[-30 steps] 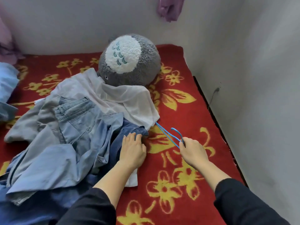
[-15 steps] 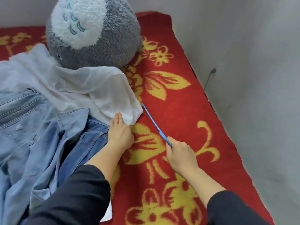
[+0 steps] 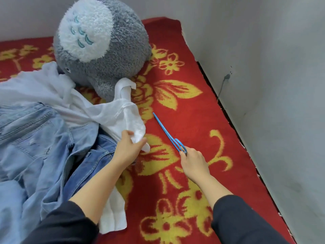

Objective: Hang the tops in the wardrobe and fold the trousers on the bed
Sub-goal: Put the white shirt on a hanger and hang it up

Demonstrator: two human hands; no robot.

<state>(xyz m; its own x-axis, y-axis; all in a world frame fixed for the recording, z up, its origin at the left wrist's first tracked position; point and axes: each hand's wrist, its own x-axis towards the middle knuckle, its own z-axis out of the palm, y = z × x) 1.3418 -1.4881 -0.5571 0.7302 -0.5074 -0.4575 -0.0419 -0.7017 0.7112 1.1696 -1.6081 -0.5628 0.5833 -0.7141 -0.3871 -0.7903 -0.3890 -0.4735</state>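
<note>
White top (image 3: 112, 117) gripped by left hand (image 3: 129, 148); right hand (image 3: 192, 160) holds blue hanger (image 3: 168, 133).

Two arms in long black sleeves. Left sleeve (image 3: 65, 224) at the bottom left of the frame, wide and soft, with small folds. Right sleeve (image 3: 242, 221) at the bottom right, same dark plain cloth, smooth, with a rounded cuff edge. Both sleeves ending partway up the forearm, bare from there to the fingers. Left hand (image 3: 129, 148) near the middle of the frame, right hand (image 3: 192, 160) a little to the right and lower. Plain cloth all over, one dark colour.
</note>
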